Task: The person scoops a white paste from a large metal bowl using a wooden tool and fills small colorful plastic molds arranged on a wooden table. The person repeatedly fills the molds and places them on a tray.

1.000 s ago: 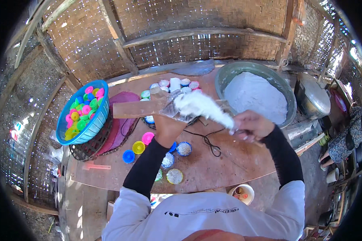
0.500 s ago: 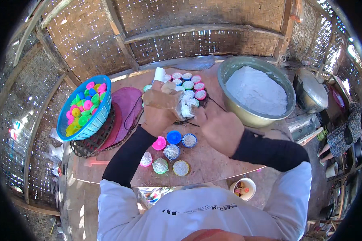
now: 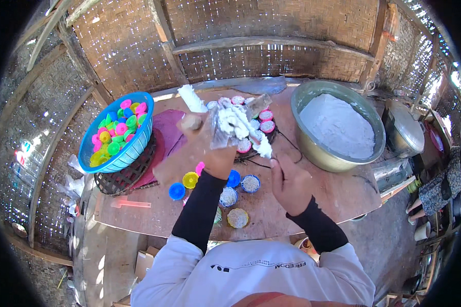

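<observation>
My left hand (image 3: 217, 159), partly smeared by motion, is closed on a clear plastic bag (image 3: 221, 135) with thick white paste (image 3: 234, 120) in and over it, above the far middle of the table. My right hand (image 3: 293, 188) is closed just right of it. A white-coated strip (image 3: 263, 146) runs from the paste to its fingertips; whether a tool lies under the coating I cannot tell. Below the hands lie small cup moulds, several filled with white shreds, such as a yellow cup (image 3: 237, 218) and a blue cup (image 3: 250, 183). More filled cups (image 3: 267, 126) stand behind the bag.
At left, a blue basket (image 3: 133, 153) of coloured cups leans on a dark woven tray (image 3: 119, 180). A large metal basin (image 3: 338, 162) of white powder stands at right, a lidded pot (image 3: 404, 125) beyond it. A red tool (image 3: 131, 203) lies near the front edge. Another person (image 3: 438, 184) is at far right.
My left hand has turned, bringing the paste-covered plastic into view. My right hand has drawn nearer to me, with a white strip at its fingertips. More empty cups show below the left hand.
</observation>
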The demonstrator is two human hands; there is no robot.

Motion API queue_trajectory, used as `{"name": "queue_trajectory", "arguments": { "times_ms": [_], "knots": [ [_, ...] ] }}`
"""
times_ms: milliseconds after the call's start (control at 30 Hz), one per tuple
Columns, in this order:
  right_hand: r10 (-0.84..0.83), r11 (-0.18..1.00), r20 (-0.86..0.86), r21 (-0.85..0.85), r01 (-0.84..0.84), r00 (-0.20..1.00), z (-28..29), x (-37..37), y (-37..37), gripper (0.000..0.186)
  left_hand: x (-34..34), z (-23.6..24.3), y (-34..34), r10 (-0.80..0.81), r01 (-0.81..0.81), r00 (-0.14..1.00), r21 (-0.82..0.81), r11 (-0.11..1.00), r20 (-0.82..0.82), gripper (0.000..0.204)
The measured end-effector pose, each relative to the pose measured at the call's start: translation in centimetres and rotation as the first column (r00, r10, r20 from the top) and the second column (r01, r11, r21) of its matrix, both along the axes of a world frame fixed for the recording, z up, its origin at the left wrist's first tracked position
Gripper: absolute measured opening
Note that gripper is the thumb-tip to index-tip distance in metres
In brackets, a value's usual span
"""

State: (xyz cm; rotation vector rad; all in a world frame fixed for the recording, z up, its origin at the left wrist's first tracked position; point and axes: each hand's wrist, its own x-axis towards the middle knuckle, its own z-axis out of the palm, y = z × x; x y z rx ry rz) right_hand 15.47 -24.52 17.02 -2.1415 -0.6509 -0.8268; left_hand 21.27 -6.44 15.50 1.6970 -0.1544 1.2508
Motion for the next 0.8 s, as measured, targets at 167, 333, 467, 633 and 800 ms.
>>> {"name": "queue_trajectory", "arguments": {
  "times_ms": [167,333,467,633,800],
  "knots": [
    [0.142,0.989,0.001,-0.033,-0.142,0.99,-1.0,-0.9,-0.7,0.012,2.4,-0.4,3.9,-0.222,0.244,0.962,-0.136,0.96,0.156,0.044],
    [-0.125,0.979,-0.12,-0.174,0.103,0.985,0.3,1.8,-7.6,0.013,-0.7,3.5,5.9,0.104,-0.108,0.994,0.269,0.957,0.029,0.03],
    [-0.514,0.672,-0.048,-0.643,0.368,0.856,-0.3,10.6,-16.8,0.027,-3.5,4.5,8.6,-0.476,0.451,0.88,-0.318,0.834,-0.001,0.023],
    [0.192,0.961,-0.437,-0.097,-0.258,0.879,-2.0,8.3,-2.4,0.038,-2.9,5.2,6.6,-0.93,0.98,0.162,-0.167,0.111,0.33,0.019],
    [0.856,0.487,-0.39,0.83,-0.272,0.339,-4.1,1.5,8.6,0.05,-1.0,2.0,5.8,-0.901,0.951,-0.294,0.007,-0.308,0.318,0.026]
  ]
}}
